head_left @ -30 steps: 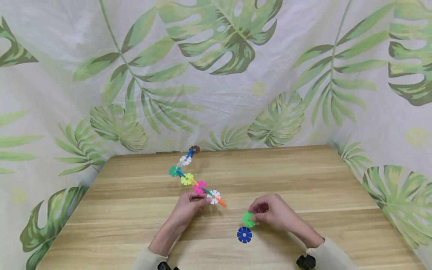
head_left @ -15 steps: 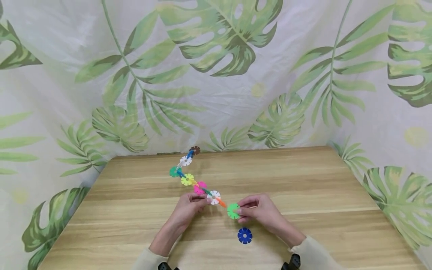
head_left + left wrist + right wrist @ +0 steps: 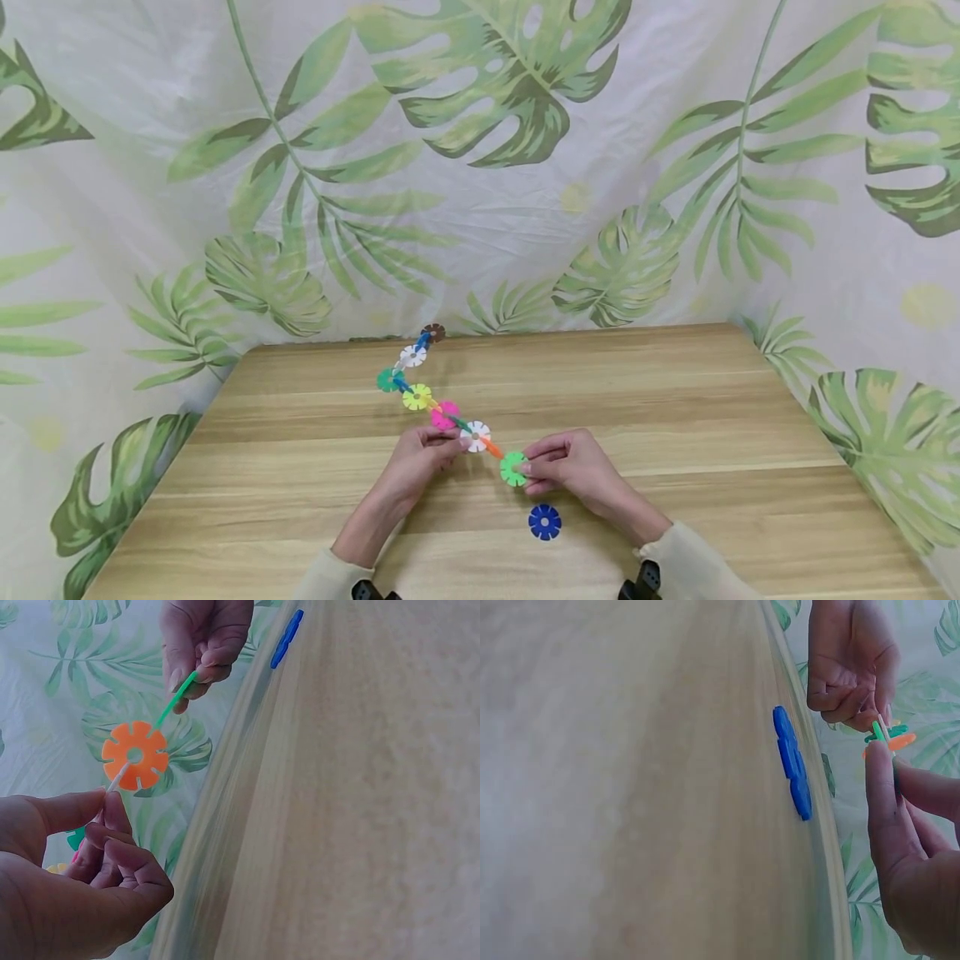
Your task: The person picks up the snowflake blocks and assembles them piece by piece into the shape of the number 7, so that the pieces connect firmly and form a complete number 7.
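My left hand (image 3: pixel 422 462) pinches a white notched disc (image 3: pixel 476 437) near the front end of a chain of interlocking plastic discs. An orange disc (image 3: pixel 136 755) sticks out from the white one, set crosswise to it. In my right hand (image 3: pixel 576 467), thumb and fingers pinch a bright green disc (image 3: pixel 513 469). The green disc's edge meets a notch of the orange disc in the left wrist view. Beyond my left hand the chain runs back through pink (image 3: pixel 446 415), yellow (image 3: pixel 417 397), teal (image 3: pixel 389 380) and white discs to a brown disc (image 3: pixel 432 334).
A loose blue disc (image 3: pixel 545 522) lies flat on the wooden table (image 3: pixel 675 400), just in front of my right hand. Behind the table hangs a leaf-patterned cloth (image 3: pixel 480 217), which also lines both sides.
My right hand has carried the green disc leftward from beside the blue disc up to the orange disc. The left hand and chain have stayed nearly still.
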`<state>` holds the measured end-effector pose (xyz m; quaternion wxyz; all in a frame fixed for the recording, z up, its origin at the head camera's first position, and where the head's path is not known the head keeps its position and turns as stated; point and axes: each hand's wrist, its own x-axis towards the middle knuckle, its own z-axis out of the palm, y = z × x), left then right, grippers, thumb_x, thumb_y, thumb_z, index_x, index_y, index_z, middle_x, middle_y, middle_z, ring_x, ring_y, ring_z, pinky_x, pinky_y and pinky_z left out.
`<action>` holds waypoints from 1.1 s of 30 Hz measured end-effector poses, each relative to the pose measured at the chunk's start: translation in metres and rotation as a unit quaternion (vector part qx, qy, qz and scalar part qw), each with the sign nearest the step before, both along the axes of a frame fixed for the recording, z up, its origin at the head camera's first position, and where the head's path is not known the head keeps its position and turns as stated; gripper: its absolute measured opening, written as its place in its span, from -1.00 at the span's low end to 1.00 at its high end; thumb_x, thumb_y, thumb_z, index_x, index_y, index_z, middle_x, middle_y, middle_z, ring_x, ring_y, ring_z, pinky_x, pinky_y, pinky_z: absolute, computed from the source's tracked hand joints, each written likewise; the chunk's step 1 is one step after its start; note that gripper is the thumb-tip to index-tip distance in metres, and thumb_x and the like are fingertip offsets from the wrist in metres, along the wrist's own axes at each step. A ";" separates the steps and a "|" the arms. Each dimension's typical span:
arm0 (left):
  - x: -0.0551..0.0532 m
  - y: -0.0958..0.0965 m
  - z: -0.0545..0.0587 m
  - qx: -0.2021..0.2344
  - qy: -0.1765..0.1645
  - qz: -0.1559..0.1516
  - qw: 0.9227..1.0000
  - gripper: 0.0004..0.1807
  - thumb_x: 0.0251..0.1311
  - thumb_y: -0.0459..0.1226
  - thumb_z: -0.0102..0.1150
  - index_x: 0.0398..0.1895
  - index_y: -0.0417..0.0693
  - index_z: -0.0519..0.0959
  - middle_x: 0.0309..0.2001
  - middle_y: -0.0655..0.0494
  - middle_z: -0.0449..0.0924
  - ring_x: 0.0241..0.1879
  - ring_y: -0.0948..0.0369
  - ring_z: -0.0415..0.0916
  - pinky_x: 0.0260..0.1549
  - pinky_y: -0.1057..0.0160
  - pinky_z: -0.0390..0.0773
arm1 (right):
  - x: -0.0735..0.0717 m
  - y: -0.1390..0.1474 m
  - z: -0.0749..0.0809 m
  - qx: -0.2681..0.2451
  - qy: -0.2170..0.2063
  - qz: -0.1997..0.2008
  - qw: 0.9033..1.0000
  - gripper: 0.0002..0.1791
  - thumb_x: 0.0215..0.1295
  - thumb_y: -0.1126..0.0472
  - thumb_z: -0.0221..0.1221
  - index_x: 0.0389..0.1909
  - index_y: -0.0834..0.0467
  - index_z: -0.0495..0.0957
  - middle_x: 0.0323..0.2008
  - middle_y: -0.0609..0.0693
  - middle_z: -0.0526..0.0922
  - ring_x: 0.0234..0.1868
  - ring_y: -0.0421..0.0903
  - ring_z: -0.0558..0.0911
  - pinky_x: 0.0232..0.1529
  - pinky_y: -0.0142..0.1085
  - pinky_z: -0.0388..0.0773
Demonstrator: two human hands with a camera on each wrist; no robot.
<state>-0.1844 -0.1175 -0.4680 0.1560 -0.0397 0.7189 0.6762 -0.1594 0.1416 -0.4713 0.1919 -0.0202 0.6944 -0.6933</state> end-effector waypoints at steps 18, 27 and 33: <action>0.003 -0.003 0.001 -0.006 0.006 0.000 1.000 -0.87 0.24 -0.35 0.40 -0.23 -0.26 0.70 -0.33 0.17 0.58 -0.33 0.20 0.40 -0.31 0.31 0.48 | -0.003 -0.013 0.005 0.016 0.005 -0.006 1.000 -0.70 0.26 0.44 0.38 -0.01 0.45 0.65 -0.32 0.16 0.79 -0.43 -0.13 0.79 -0.19 -0.21 0.80; 0.003 -0.005 -0.002 -0.004 0.004 -0.006 1.000 -0.88 0.23 -0.38 0.39 -0.24 -0.25 0.67 -0.40 0.18 0.65 -0.36 0.24 0.45 -0.33 0.34 0.51 | -0.003 -0.017 0.004 0.011 0.004 -0.010 1.000 -0.69 0.24 0.45 0.38 -0.02 0.45 0.64 -0.33 0.16 0.78 -0.46 -0.13 0.78 -0.22 -0.24 0.79; 0.002 -0.006 0.001 -0.026 0.008 -0.017 0.999 -0.86 0.27 -0.37 0.36 -0.20 -0.29 0.65 -0.37 0.13 0.63 -0.34 0.20 0.44 -0.32 0.33 0.50 | -0.002 -0.023 0.001 -0.007 0.000 -0.020 1.000 -0.71 0.23 0.47 0.38 -0.04 0.48 0.63 -0.34 0.16 0.78 -0.48 -0.14 0.77 -0.24 -0.24 0.79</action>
